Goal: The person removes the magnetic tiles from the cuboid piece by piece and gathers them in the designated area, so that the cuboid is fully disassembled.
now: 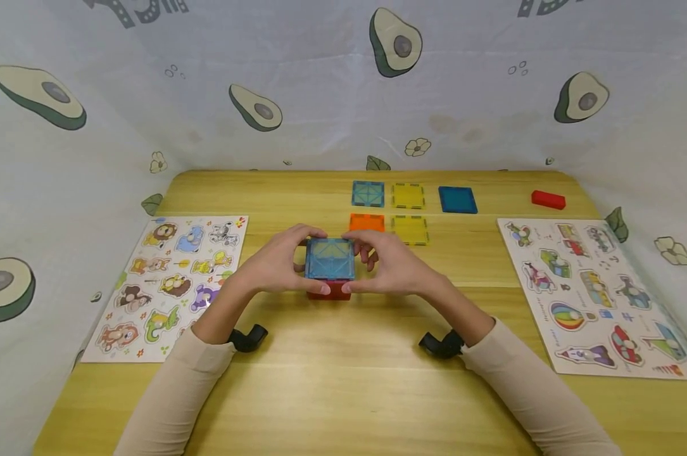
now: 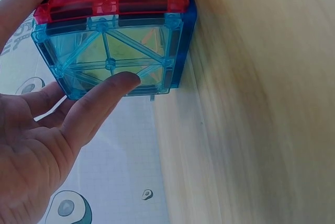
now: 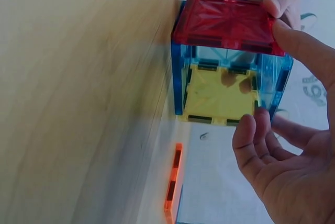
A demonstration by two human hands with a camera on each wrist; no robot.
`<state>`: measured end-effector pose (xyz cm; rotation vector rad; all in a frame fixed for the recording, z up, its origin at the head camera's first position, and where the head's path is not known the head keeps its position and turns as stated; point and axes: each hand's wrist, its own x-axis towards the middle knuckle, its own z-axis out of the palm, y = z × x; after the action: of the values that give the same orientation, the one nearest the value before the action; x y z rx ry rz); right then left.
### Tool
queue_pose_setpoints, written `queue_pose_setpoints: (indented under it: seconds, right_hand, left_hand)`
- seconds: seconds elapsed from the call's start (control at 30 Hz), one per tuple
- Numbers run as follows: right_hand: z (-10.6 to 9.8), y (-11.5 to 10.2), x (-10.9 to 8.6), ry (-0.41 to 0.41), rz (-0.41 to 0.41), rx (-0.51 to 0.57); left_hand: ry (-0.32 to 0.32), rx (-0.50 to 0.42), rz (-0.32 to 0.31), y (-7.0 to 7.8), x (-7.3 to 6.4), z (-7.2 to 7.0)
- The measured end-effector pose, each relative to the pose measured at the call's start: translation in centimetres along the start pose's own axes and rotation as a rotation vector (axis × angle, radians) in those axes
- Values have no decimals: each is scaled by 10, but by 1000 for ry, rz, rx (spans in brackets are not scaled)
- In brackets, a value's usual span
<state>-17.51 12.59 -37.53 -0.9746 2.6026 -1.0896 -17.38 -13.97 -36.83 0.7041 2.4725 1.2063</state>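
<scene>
Your left hand (image 1: 275, 261) and right hand (image 1: 393, 263) both grip the tile box (image 1: 330, 259), at centre of the head view; its right side has no wall, so too strong squeezing may fold it.

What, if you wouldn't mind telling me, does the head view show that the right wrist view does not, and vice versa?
Only the head view: the animal puzzle board, the vehicle puzzle board and the red block at the far right.

Only the right wrist view: the open side of the tile cube, and its dark blue bottom panel.

Both: the cube's red front panel and light blue top panel, the left hand and right hand holding it, the orange tile and the wooden tabletop.
</scene>
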Motion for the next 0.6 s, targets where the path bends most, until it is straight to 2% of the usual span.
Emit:
queue_pose_setpoints:
  seconds: [0.33,0.6]
  right_hand:
    - [3,-6,0,52,9,-2]
    - [1,-11,-2,62,39,-79]
  left_hand:
    - [6,11,-4,0,0,1]
    - [7,8,-5,1,0,2]
